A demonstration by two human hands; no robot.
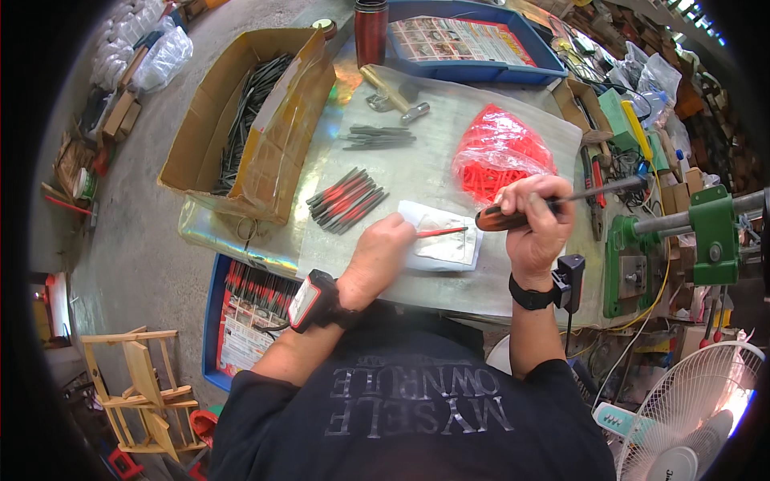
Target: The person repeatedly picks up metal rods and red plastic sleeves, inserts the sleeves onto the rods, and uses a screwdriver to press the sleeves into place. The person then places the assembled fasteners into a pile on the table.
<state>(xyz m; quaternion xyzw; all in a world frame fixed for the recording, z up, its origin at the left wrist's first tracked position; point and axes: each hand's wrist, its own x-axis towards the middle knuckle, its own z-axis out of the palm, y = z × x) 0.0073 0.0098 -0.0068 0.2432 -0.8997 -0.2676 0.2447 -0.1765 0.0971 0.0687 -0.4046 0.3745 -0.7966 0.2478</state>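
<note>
My left hand (378, 255) is closed on a slim red-sleeved rod (439, 232), its dark tip pointing right over a white pad (437, 250). My right hand (536, 220) grips a tool with an orange-and-black handle (499, 218). Its long dark shaft runs up to the right; I cannot tell its exact kind. To the left of the pad lies a bundle of dark rods with red sleeves (346, 199). Farther back is a row of plain dark rods (377, 138). Behind my right hand sits a clear plastic bag of red sleeves (501, 152).
A cardboard box (277, 152) of dark rods stands at the left. At the back are a hammer (393, 94), a red tumbler (370, 36) and a blue tray (481, 74). A green vise-like machine (626, 276) and fan (690, 409) stand right; another blue tray (212, 345) sits lower left.
</note>
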